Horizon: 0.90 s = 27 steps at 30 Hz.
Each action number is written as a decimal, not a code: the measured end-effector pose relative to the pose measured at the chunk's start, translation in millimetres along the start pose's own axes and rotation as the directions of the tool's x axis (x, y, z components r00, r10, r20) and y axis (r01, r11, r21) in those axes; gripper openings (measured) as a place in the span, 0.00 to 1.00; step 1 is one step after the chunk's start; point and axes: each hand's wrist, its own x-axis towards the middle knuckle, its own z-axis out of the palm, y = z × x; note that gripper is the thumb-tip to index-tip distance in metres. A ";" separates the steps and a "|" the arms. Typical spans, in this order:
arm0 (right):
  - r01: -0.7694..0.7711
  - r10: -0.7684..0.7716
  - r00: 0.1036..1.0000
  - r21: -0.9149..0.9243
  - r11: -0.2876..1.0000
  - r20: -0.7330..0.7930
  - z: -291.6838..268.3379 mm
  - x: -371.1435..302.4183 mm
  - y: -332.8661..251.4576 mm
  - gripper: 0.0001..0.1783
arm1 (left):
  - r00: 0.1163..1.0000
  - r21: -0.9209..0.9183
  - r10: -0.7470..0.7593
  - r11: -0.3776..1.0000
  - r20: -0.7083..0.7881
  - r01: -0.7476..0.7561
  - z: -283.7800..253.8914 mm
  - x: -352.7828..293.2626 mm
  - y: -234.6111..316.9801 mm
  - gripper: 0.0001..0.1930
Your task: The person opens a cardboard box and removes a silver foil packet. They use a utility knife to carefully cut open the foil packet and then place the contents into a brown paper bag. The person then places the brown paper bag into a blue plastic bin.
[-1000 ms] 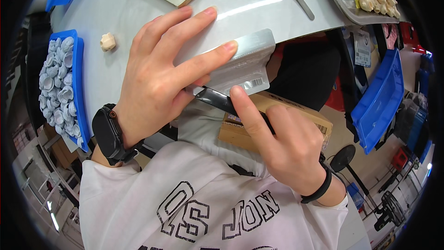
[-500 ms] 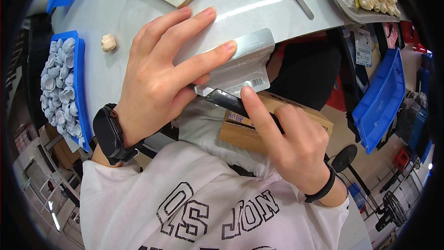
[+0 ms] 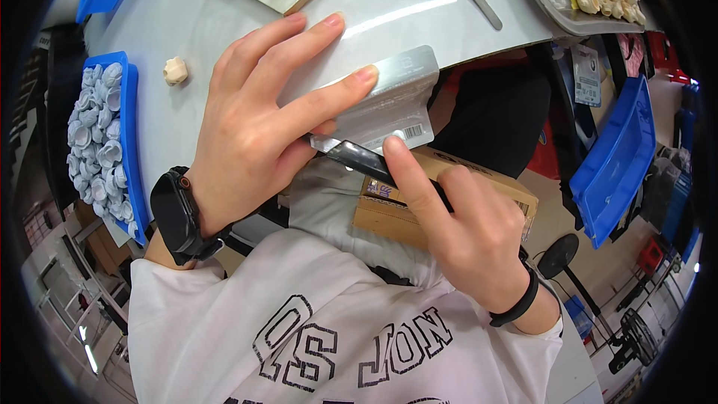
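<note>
Two hands meet at centre frame over the near edge of our pale grey desk. Our left hand lies flat, fingers spread, pinning a clear plastic blister pack with a silvery card so it cannot slide. Our right hand is curled round a slim black knife-like tool (its tip is hidden), forefinger along its back to steady it against the pack's lower edge.
</note>
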 end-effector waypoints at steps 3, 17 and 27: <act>0.004 -0.004 1.000 -0.005 1.000 -0.002 -0.5 -0.6 2.0 0.33 | 1.000 -0.002 -0.005 1.000 0.004 0.005 -0.9 0.1 0.3 0.28; 0.003 -0.003 1.000 -0.003 1.000 -0.006 -2.3 -1.2 6.0 0.33 | 0.999 0.008 -0.034 0.999 0.012 0.033 -0.8 -0.6 2.7 0.31; -0.004 0.003 1.000 -0.034 0.999 -0.019 -1.9 2.0 6.9 0.34 | 0.998 -0.002 -0.050 0.999 0.023 0.050 -2.1 0.1 4.5 0.31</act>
